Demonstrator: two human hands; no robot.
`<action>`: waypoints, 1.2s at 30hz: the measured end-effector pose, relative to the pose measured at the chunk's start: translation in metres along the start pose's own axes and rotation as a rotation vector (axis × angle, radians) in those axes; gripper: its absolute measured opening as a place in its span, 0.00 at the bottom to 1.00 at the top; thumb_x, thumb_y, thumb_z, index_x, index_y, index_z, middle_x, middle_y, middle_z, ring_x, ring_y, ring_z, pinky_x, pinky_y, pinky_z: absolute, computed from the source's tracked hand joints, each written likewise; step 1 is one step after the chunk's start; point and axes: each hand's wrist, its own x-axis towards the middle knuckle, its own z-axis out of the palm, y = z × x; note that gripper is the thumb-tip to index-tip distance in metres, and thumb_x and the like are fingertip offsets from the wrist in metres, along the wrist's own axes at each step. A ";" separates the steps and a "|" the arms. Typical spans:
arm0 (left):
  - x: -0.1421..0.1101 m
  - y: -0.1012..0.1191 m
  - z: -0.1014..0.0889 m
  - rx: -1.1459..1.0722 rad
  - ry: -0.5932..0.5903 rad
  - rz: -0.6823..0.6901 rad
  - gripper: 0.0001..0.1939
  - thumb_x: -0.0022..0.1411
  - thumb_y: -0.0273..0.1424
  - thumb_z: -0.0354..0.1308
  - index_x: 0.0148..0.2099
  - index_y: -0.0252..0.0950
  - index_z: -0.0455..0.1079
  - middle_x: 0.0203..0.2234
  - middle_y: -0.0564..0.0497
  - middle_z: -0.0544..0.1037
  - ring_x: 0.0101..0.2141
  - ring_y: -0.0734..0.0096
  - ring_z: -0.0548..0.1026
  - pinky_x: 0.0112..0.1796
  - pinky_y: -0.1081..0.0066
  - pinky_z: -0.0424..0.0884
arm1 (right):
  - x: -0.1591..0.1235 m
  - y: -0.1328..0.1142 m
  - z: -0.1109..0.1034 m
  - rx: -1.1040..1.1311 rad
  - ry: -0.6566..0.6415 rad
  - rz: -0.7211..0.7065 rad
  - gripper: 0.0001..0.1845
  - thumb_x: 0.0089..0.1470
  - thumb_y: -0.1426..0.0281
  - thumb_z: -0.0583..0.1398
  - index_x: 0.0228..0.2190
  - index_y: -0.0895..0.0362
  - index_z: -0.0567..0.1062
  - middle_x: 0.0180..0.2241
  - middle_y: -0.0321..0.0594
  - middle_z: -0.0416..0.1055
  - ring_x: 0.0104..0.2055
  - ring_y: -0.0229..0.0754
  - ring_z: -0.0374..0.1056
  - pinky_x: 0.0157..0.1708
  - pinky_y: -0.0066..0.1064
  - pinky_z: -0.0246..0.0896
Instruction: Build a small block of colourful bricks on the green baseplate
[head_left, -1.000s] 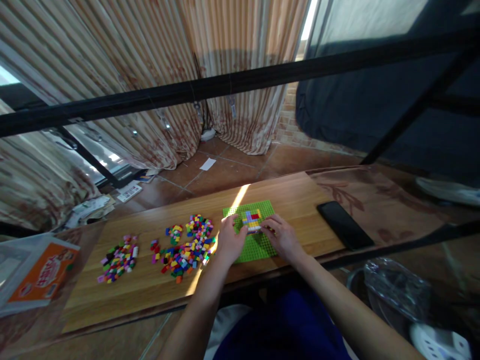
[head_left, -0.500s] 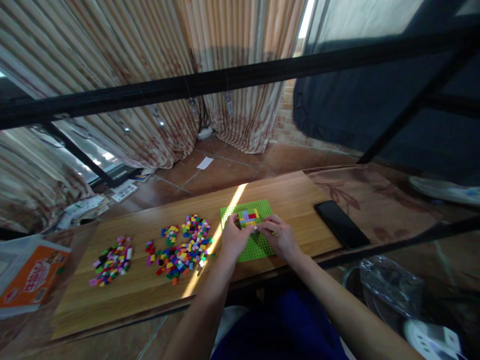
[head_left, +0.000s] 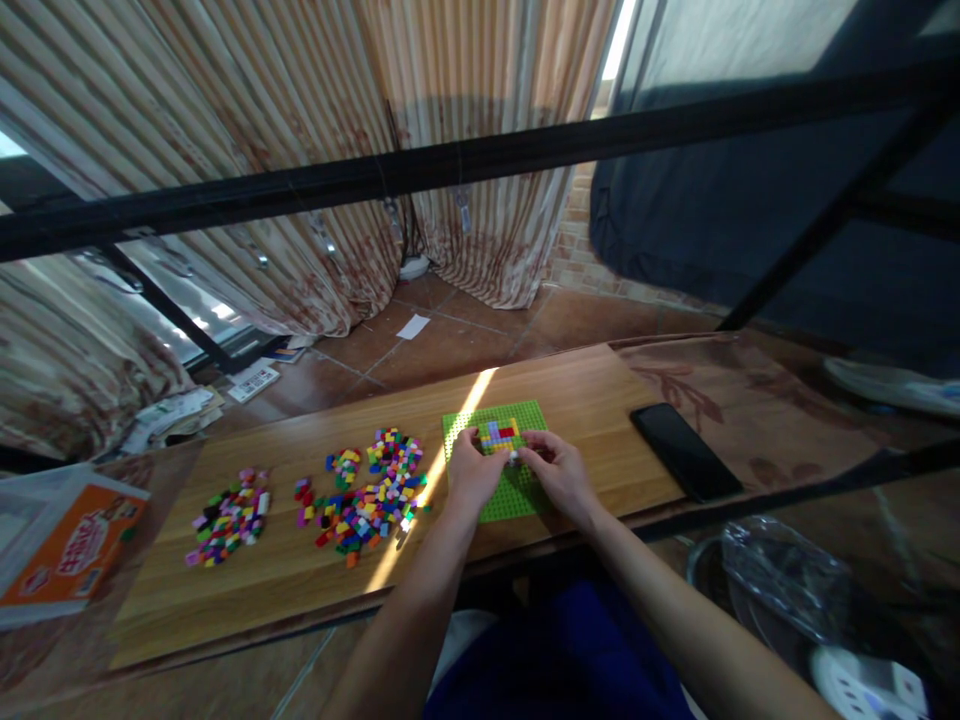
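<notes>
A green studded baseplate [head_left: 517,500] lies on the wooden board. Near its middle is a flat patch of small toy bricks [head_left: 501,433] in lilac, yellow and red. A small white brick [head_left: 513,456] sits at the near edge of that patch, between my two thumbs. My left hand [head_left: 474,470] rests over the plate's left side, thumb stretched to the white brick and forefinger apart from it. From the right, my right hand [head_left: 556,468] has its thumb and fingertips bent in at the white brick; the exact contact is partly hidden.
Loose colored bricks [head_left: 367,505] lie in heaps left of the plate, with another pile [head_left: 231,518] farther left. A black phone [head_left: 684,450] is on the right. At far left stands a clear box with an orange label [head_left: 79,545]. A black bar [head_left: 450,165] crosses beyond the board.
Both hands stay at the white brick. My right fingers have loosened a little from their tighter pinch half a second ago. My left thumb has moved in closer since one second ago.
</notes>
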 end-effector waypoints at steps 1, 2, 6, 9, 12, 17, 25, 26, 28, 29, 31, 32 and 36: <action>0.000 0.000 0.000 -0.002 0.001 0.002 0.27 0.45 0.29 0.67 0.49 0.33 0.66 0.42 0.43 0.76 0.40 0.63 0.75 0.44 0.64 0.69 | 0.000 0.000 0.001 0.021 0.008 0.035 0.19 0.42 0.59 0.65 0.35 0.59 0.77 0.25 0.36 0.70 0.23 0.35 0.63 0.22 0.27 0.59; 0.001 -0.001 0.000 -0.007 0.001 0.004 0.27 0.45 0.29 0.67 0.49 0.33 0.66 0.41 0.43 0.77 0.40 0.64 0.76 0.44 0.63 0.69 | 0.000 -0.001 0.003 0.048 0.015 0.072 0.20 0.40 0.59 0.66 0.35 0.59 0.77 0.24 0.35 0.69 0.22 0.34 0.62 0.21 0.26 0.58; 0.001 -0.001 0.001 -0.007 0.002 0.003 0.27 0.45 0.29 0.67 0.48 0.32 0.66 0.39 0.44 0.77 0.39 0.63 0.76 0.43 0.63 0.69 | -0.001 -0.008 0.005 0.147 0.008 0.189 0.24 0.36 0.59 0.68 0.35 0.60 0.76 0.22 0.34 0.69 0.18 0.32 0.59 0.17 0.25 0.55; 0.001 -0.003 0.001 -0.020 0.011 0.008 0.28 0.45 0.31 0.68 0.49 0.31 0.66 0.40 0.43 0.77 0.39 0.63 0.76 0.43 0.63 0.69 | -0.003 -0.014 0.003 0.186 -0.024 0.228 0.25 0.34 0.58 0.69 0.34 0.60 0.76 0.21 0.34 0.69 0.19 0.32 0.59 0.17 0.25 0.56; -0.003 -0.007 -0.005 -0.112 0.031 0.014 0.29 0.47 0.33 0.67 0.51 0.32 0.65 0.42 0.43 0.76 0.39 0.66 0.75 0.41 0.66 0.70 | -0.008 -0.013 -0.002 0.222 0.016 0.218 0.27 0.34 0.56 0.69 0.34 0.61 0.76 0.21 0.35 0.69 0.19 0.33 0.60 0.18 0.26 0.57; -0.031 -0.019 -0.040 -0.233 0.005 0.067 0.20 0.52 0.36 0.61 0.46 0.32 0.70 0.38 0.45 0.77 0.36 0.68 0.75 0.40 0.67 0.71 | -0.011 -0.011 -0.022 0.178 0.144 0.091 0.26 0.38 0.53 0.66 0.34 0.60 0.77 0.23 0.37 0.72 0.20 0.34 0.61 0.20 0.27 0.58; -0.115 -0.065 -0.080 -0.241 -0.205 -0.096 0.14 0.51 0.38 0.60 0.38 0.34 0.75 0.30 0.48 0.79 0.32 0.65 0.76 0.36 0.66 0.73 | 0.026 -0.032 -0.022 -0.232 -0.057 -0.188 0.22 0.53 0.54 0.56 0.39 0.59 0.75 0.36 0.46 0.75 0.36 0.44 0.70 0.35 0.35 0.65; -0.121 -0.069 -0.082 -0.254 -0.196 -0.121 0.14 0.50 0.37 0.61 0.38 0.34 0.74 0.29 0.48 0.79 0.31 0.66 0.76 0.35 0.66 0.73 | 0.031 -0.034 -0.016 -0.319 -0.079 -0.237 0.22 0.55 0.55 0.54 0.40 0.59 0.74 0.38 0.47 0.74 0.38 0.44 0.70 0.36 0.36 0.65; -0.129 -0.074 -0.087 -0.281 -0.158 -0.153 0.14 0.49 0.37 0.61 0.37 0.34 0.74 0.28 0.48 0.78 0.31 0.67 0.76 0.35 0.67 0.73 | 0.038 -0.036 -0.002 -0.496 -0.130 -0.357 0.21 0.57 0.58 0.53 0.42 0.59 0.74 0.41 0.49 0.73 0.41 0.45 0.69 0.40 0.38 0.64; -0.131 -0.077 -0.090 -0.293 -0.137 -0.165 0.14 0.48 0.37 0.61 0.37 0.35 0.74 0.28 0.49 0.78 0.31 0.67 0.76 0.35 0.67 0.73 | 0.040 -0.036 0.006 -0.584 -0.167 -0.418 0.20 0.57 0.59 0.53 0.43 0.58 0.74 0.42 0.48 0.73 0.42 0.46 0.68 0.42 0.38 0.63; -0.135 -0.081 -0.096 -0.312 -0.093 -0.181 0.14 0.47 0.38 0.62 0.36 0.35 0.74 0.27 0.49 0.78 0.30 0.67 0.76 0.35 0.67 0.72 | 0.039 -0.034 0.020 -0.749 -0.261 -0.520 0.18 0.57 0.59 0.54 0.43 0.57 0.73 0.40 0.47 0.73 0.43 0.46 0.67 0.44 0.38 0.61; -0.137 -0.084 -0.099 -0.317 -0.069 -0.187 0.14 0.47 0.38 0.63 0.36 0.35 0.74 0.27 0.50 0.78 0.30 0.67 0.76 0.34 0.67 0.72 | 0.038 -0.033 0.026 -0.820 -0.298 -0.559 0.18 0.57 0.59 0.55 0.44 0.56 0.73 0.40 0.46 0.73 0.43 0.46 0.67 0.44 0.38 0.60; -0.145 -0.095 -0.110 -0.317 0.030 -0.208 0.14 0.46 0.38 0.62 0.35 0.34 0.75 0.26 0.49 0.78 0.29 0.67 0.76 0.33 0.67 0.72 | 0.028 -0.025 0.033 -0.961 -0.332 -0.673 0.19 0.55 0.61 0.57 0.45 0.56 0.72 0.39 0.45 0.73 0.42 0.48 0.65 0.43 0.39 0.58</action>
